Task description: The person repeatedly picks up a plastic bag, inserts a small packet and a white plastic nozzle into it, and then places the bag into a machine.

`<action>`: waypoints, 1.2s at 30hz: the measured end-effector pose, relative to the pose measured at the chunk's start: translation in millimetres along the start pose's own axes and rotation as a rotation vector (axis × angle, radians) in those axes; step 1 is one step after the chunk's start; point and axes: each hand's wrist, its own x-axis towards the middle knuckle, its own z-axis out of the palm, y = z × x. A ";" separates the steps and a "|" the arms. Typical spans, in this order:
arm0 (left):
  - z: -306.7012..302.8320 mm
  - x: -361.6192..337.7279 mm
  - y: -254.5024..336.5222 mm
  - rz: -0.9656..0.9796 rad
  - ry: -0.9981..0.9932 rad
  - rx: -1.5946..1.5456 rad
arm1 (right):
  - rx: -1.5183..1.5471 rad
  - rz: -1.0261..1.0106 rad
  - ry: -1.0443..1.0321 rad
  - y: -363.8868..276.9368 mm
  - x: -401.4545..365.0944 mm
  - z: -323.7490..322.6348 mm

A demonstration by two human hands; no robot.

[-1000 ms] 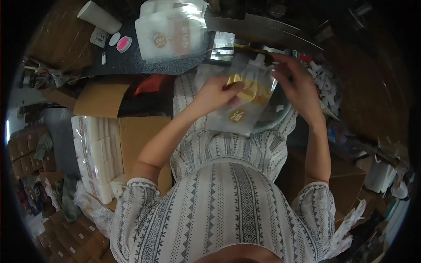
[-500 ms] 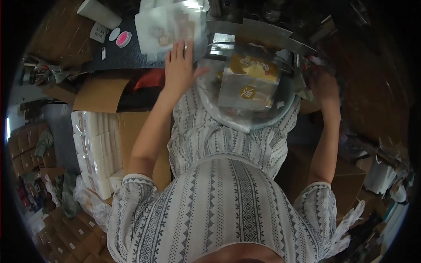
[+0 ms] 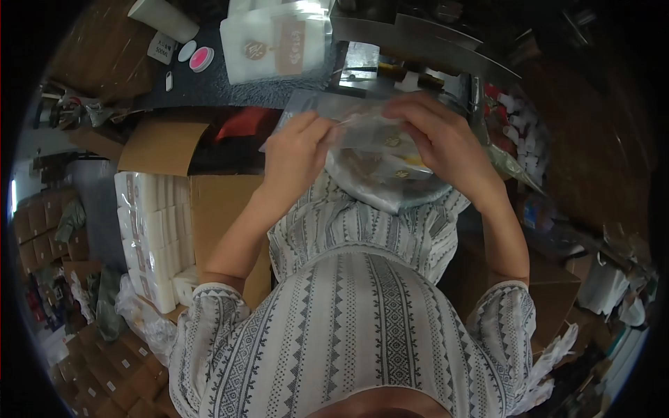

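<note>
A clear plastic bag [image 3: 361,118] stretches between my two hands above my lap. My left hand [image 3: 298,150] pinches its left edge between thumb and fingers. My right hand [image 3: 442,143] has its fingers closed at the bag's right side, near the upper edge; whether it also holds something small is hidden. Beneath them a round basin [image 3: 390,203] rests on my lap, with printed clear bags in it, partly covered by the held bag and my right hand. Up and to the left, a stack of printed pouches [image 3: 275,45] lies on a dark cloth-like surface.
A plastic bag of small white pieces [image 3: 519,132] stands at the right. A metal-edged machine [image 3: 446,38] is in front. At left are a pink round tub [image 3: 201,58], a white cup [image 3: 164,19], an open carton [image 3: 164,143] and stacked white packs [image 3: 155,237].
My left hand has come down from the pouch stack with a clear bag. My right hand has moved left, from the bag of white pieces to the clear bag.
</note>
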 end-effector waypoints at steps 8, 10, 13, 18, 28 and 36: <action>55.1 39.6 14.0 -0.627 -0.660 -0.844 | 0.126 0.380 0.235 31.2 -20.6 -19.5; 68.8 55.6 12.5 -0.751 -0.542 -1.163 | 0.018 0.401 0.291 33.5 -30.6 -32.8; 70.9 67.4 13.5 -0.893 -0.533 -1.237 | -0.196 0.591 0.165 31.9 -50.3 -55.3; 72.0 56.4 -33.2 -0.462 -0.172 -0.657 | -0.773 0.809 0.026 98.2 -79.9 -67.9; 19.2 7.8 -82.7 0.002 0.093 0.333 | -0.420 0.900 0.152 48.3 -60.0 -76.6; -14.0 1.6 -12.1 -0.114 0.100 0.120 | -0.005 0.194 0.141 -0.9 5.3 -2.9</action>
